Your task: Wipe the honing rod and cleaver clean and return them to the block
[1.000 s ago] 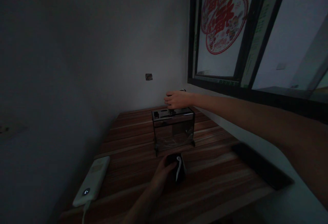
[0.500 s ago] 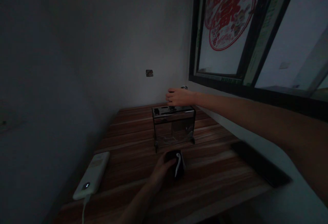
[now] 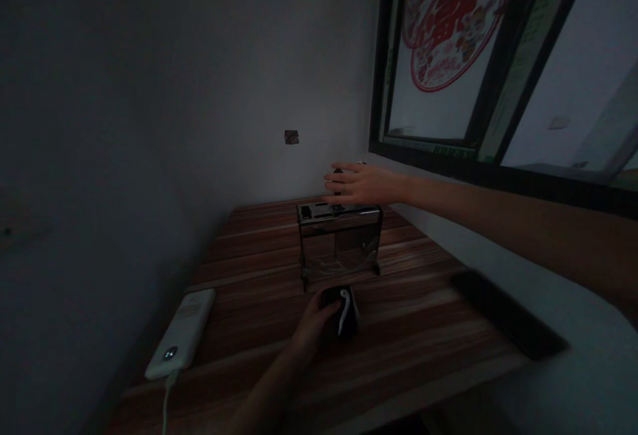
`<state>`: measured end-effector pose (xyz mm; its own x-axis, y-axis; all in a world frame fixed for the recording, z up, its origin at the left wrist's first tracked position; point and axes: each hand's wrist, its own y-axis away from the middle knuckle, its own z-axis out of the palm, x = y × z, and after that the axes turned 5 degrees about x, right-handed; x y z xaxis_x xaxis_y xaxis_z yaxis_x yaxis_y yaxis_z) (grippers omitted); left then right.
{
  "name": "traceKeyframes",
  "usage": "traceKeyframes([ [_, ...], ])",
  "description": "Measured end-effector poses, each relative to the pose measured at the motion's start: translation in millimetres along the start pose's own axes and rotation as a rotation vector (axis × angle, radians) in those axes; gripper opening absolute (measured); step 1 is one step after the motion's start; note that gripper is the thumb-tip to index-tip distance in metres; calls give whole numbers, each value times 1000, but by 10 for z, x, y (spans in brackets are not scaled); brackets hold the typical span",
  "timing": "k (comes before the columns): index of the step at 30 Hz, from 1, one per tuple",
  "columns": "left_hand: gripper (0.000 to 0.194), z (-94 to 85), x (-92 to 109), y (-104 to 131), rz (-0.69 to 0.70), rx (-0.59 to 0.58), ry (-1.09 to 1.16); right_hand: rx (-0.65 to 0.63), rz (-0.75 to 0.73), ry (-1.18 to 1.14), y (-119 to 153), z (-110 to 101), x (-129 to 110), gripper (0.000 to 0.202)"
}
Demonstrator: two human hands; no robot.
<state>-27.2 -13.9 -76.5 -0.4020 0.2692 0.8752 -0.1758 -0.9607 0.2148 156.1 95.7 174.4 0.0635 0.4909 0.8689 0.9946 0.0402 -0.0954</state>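
A dark rack [image 3: 339,214] with a slotted, shiny top and clear sides stands on the striped wooden table [image 3: 399,302]. Over the right part of its top is my right hand [image 3: 361,184], fingers apart and stretched to the left. A small dark upright thing shows behind those fingers; its contact with them is unclear. My left hand [image 3: 313,322] is closed on a small black case [image 3: 349,319] with a white strip on it, in front of the rack.
At the table's left lies a white power bank [image 3: 184,332] with a white cable [image 3: 166,398]. A long black object [image 3: 506,314] rests at the right edge. Walls close in at left and back; a dark-framed window [image 3: 428,149] is at the right.
My right hand's fingers have spread from a curled shape above the rack. My left hand still holds the black case. The whole view has shifted slightly.
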Motion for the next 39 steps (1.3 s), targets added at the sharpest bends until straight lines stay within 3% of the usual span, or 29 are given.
traceKeyframes([
  [6,47,35,70,44,40,-72,49,245,277,-118,34,-489,-242,26],
  [9,46,19,75,24,54,-62,68,437,511,-226,66,-658,-506,21],
  [12,42,-12,61,-17,-6,-12,143,689,919,-372,83,-614,-950,22],
  [14,38,-27,71,-38,-67,22,194,750,1130,-562,69,-449,-1320,20],
  [19,43,-16,179,-23,-139,6,246,566,1497,-1092,-16,154,-2142,14],
  [23,44,13,251,39,-143,27,253,522,1737,-1390,-31,423,-2419,13],
  [30,60,65,368,157,-134,-22,260,552,1909,-1715,-42,402,-2471,22],
  [34,66,64,405,168,-90,-16,280,583,2045,-2020,-126,333,-2518,28],
  [39,66,31,370,146,0,-41,247,601,1985,-2374,-197,285,-2561,43],
])
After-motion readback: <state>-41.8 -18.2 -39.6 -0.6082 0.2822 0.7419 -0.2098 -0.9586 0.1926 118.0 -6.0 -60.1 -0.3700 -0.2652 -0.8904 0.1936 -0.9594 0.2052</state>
